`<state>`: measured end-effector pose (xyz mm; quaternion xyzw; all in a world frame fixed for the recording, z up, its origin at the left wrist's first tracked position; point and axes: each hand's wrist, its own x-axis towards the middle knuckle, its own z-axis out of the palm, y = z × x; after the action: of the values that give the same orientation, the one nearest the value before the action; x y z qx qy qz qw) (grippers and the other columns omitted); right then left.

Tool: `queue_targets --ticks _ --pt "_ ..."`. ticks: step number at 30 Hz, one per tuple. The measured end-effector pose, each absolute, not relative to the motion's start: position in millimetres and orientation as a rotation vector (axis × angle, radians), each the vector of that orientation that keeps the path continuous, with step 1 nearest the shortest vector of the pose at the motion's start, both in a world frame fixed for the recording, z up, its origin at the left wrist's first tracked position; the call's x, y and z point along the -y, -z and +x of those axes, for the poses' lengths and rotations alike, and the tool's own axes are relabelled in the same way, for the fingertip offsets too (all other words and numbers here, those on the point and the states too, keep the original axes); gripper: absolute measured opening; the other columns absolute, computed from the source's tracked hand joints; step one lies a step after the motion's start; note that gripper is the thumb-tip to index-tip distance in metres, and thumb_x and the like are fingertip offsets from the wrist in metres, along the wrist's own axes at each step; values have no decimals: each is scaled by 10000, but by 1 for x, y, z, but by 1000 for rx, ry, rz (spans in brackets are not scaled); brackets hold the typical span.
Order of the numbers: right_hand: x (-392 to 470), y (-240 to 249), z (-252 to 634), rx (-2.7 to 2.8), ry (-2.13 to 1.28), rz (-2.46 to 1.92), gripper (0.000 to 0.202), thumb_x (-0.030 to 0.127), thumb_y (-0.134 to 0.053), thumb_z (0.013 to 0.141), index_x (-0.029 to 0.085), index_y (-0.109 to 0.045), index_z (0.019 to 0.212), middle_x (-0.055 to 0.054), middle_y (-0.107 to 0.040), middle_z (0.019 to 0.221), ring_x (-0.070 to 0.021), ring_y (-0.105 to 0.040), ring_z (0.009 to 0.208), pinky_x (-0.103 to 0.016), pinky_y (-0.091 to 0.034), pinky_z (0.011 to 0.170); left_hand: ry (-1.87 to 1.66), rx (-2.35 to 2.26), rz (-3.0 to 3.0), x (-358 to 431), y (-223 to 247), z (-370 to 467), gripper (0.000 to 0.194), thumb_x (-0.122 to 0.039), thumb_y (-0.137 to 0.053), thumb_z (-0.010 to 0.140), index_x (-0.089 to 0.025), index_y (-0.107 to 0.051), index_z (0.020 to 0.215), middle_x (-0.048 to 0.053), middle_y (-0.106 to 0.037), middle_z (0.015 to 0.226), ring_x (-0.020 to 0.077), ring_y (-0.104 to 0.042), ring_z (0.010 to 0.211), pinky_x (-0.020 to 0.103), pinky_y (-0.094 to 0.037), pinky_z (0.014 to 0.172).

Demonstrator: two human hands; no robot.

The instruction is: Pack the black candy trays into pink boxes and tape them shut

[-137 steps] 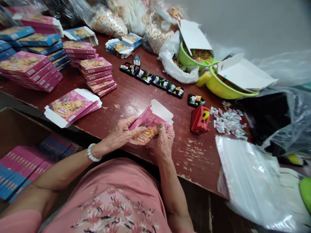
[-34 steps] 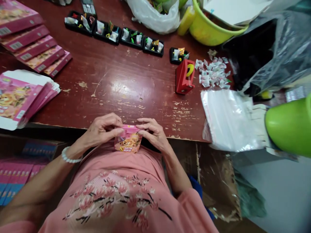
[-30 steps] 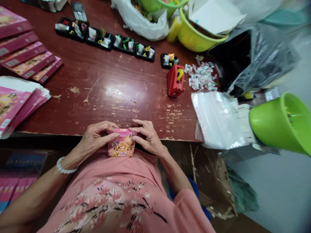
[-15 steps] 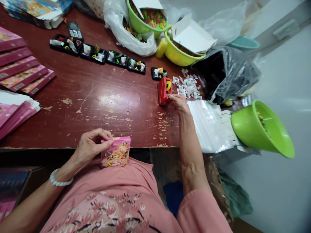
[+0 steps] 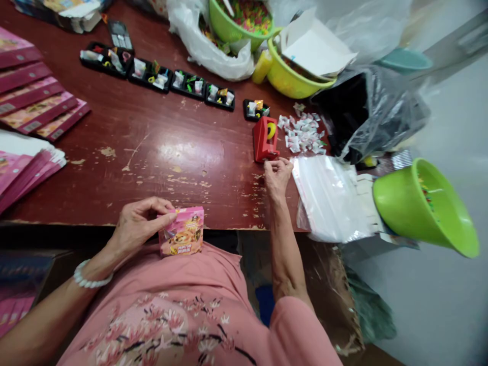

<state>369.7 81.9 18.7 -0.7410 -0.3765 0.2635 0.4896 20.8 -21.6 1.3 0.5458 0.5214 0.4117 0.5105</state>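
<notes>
A small pink printed box (image 5: 182,233) is upright at the table's front edge, against the pink shirt. My left hand (image 5: 143,223) grips its upper left corner between thumb and fingers. My right hand (image 5: 278,175) is just below the front end of the red tape dispenser (image 5: 263,140), which carries a yellow roll. The fingers of that hand are pinched together; whatever is between them is too small to make out. Small white packets (image 5: 305,133) lie in a heap right of the dispenser. Behind it sits a black tray (image 5: 256,110) with small items in it.
More filled black trays (image 5: 188,85) form a row at the back. Pink boxes (image 5: 38,96) are stacked at left. Clear plastic bags (image 5: 328,195) lie right of my right hand, beside a tilted green basin (image 5: 404,203). A yellow basin (image 5: 293,81) stands behind.
My right hand has moved from the dispenser's side toward me, just clear of its front end. My left hand still holds the pink box. The view has shifted slightly.
</notes>
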Motion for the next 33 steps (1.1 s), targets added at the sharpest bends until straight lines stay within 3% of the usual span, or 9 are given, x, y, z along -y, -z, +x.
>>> queue_targets --ticks 3,6,8,13,19,24,29,31,33 --pt "-31 -34 321 1187 -877 -1611 176 380 -709 866 208 -699 828 23 -614 725 -130 -566 647 -273 -508 642 -1023 -1254 1354 29 -12 24 143 -280 -812 786 -180 -716 750 46 -756 857 168 -710 796 277 -579 723" --pt "21 -51 269 1225 -1415 -1385 229 421 -732 885 220 -764 990 9 -694 755 -114 -572 572 -253 -471 535 -985 -1265 1429 38 -17 25 125 -266 -781 830 -181 -704 882 45 -743 897 154 -701 785 270 -575 704" --pt "43 -53 244 1208 -1518 -1302 240 405 -750 876 226 -771 1035 16 -694 751 -105 -566 559 -253 -478 534 -963 -1271 1503 43 -16 24 154 -249 -763 852 -194 -677 968 33 -726 915 144 -695 784 259 -569 692" --pt "59 -39 222 1257 -1417 -1356 525 363 -757 874 248 -604 1363 70 -655 686 -115 -589 569 -261 -511 579 -1048 -1249 1763 50 -18 26 240 -175 -724 868 -218 -596 1067 1 -674 930 117 -671 760 230 -543 661" --pt "71 -48 214 1367 -1173 -1536 271 323 -668 926 238 -562 1161 55 -688 699 -110 -588 514 -242 -446 515 -1172 -1046 2155 55 -23 30 333 -78 -602 918 -216 -617 1221 49 -683 1049 146 -673 920 256 -572 797" --pt "75 -47 210 1427 -1085 -1603 197 354 -655 945 261 -558 1089 14 -734 788 -153 -668 598 -296 -509 596 -777 -1100 2246 55 -31 30 290 -166 -483 1004 -173 -670 1225 80 -694 989 189 -657 887 320 -558 833" --pt "79 -38 217 1617 -1112 -1672 454 366 -688 921 263 -539 1337 -8 -731 775 -230 -709 683 -375 -546 681 -633 -1119 1915 41 -48 22 271 -315 -483 1034 -206 -712 1130 55 -738 1019 189 -674 873 316 -541 821" --pt "76 -44 226 1685 -1113 -1632 635 377 -745 885 272 -487 1456 22 -692 711 -215 -665 613 -364 -534 642 -640 -1130 1791 35 -56 11 250 -361 -531 1016 -227 -713 1123 30 -742 1002 174 -671 802 295 -540 743" --pt "58 -54 239 1658 -1056 -1557 682 421 -757 886 299 -476 1496 60 -631 646 -181 -593 542 -330 -508 588 -740 -1185 1730 30 -64 -5 215 -360 -583 991 -249 -703 1132 12 -737 1010 175 -678 811 290 -542 725"
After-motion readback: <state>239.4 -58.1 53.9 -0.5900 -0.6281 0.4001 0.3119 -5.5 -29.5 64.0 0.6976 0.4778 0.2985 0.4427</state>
